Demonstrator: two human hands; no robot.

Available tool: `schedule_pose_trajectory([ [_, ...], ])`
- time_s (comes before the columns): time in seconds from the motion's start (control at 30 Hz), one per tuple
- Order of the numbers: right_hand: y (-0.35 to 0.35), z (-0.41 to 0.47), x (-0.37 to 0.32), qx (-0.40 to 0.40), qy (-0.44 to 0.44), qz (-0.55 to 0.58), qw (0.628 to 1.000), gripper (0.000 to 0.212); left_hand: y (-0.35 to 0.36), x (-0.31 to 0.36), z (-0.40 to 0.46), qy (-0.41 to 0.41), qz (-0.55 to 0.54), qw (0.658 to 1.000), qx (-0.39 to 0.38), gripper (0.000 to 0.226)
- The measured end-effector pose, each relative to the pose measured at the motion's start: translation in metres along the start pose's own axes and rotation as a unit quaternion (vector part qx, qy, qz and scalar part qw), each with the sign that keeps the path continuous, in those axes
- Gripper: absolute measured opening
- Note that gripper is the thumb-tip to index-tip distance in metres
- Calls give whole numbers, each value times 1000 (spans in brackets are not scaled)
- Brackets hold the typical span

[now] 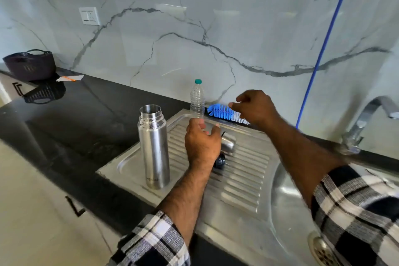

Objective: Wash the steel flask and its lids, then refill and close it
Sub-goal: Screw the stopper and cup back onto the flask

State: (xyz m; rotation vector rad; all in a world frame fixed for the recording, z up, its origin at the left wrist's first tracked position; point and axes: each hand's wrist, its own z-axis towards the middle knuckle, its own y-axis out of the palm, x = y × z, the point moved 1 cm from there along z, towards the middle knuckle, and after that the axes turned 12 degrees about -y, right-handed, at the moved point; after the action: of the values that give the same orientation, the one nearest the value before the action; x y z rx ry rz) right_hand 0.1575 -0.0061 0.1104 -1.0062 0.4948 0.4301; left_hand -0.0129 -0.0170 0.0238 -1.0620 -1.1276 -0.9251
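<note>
Head view: steel flask [153, 149], rigid, probably slick, best gripped mid-body; left hand [203, 144] at its 3 o'clock and right hand [255, 108] both loosely curled, empty.

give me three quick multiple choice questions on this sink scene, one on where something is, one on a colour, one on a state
1. Where does the steel flask stand?
A. in the sink basin
B. on the ribbed drainboard
C. inside the dark basket

2. What colour is the cap of the plastic bottle?
A. red
B. white
C. green

3. What state is the flask's mouth in?
A. open, no lid on
B. closed with the steel lid
C. plugged with the black stopper

Answers:
1 B: its base sits on the drainboard's left part.
2 C: a green cap tops the clear bottle.
3 A: the threaded neck is bare; the steel lid and black stopper lie on the drainboard.
</note>
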Motion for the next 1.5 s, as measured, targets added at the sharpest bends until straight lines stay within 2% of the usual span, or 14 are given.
schedule_pose_trajectory([
  [0.13, 1, -60, -5, 0, 26, 37, 999, 22, -33, -14, -54, 27, 19, 999, -16, 32],
  [0.23, 17, -99, -18, -46, 4, 17, 999, 18, -66, -35, -84, 40, 26, 999, -17, 30],
  [0.33, 41, -120, -23, -92, -20, -23, 995, 24, -98, -48, -91, 68, 30, 996, 44, 29],
  [0.43, 58, -127, -28, -110, -39, -98, 988, 43, -123, -53, -85, 95, 22, 984, 148, 37],
  [0.53, 71, -130, -31, -135, -62, -180, 972, 60, -135, -53, -73, 87, 12, 972, 218, 53],
  [0.63, 83, -129, -29, -172, -74, -240, 953, 66, -139, -58, -56, 55, 28, 965, 256, 77],
  [0.73, 92, -125, -22, -184, -74, -249, 948, 63, -137, -62, -39, 18, 79, 971, 225, 103],
  [0.8, 94, -123, -17, -174, -76, -241, 952, 60, -134, -62, -30, 6, 88, 979, 183, 110],
  [0.87, 94, -121, -11, -159, -78, -220, 959, 62, -134, -60, -24, 5, 82, 984, 156, 103],
  [1.0, 87, -119, -2, -111, -52, -140, 983, 69, -139, -48, -20, -3, 89, 986, 138, 69],
  [1.13, 65, -114, -3, -32, 4, 4, 999, 66, -143, -40, -22, -12, 103, 986, 130, 63],
  [1.33, -12, -116, -10, 57, 9, 191, 980, 48, -113, -8, -58, 27, 108, 992, 52, 52],
  [1.5, -109, -129, -14, 103, -13, 268, 958, 39, -54, 26, -101, 68, 97, 993, -29, 57],
])
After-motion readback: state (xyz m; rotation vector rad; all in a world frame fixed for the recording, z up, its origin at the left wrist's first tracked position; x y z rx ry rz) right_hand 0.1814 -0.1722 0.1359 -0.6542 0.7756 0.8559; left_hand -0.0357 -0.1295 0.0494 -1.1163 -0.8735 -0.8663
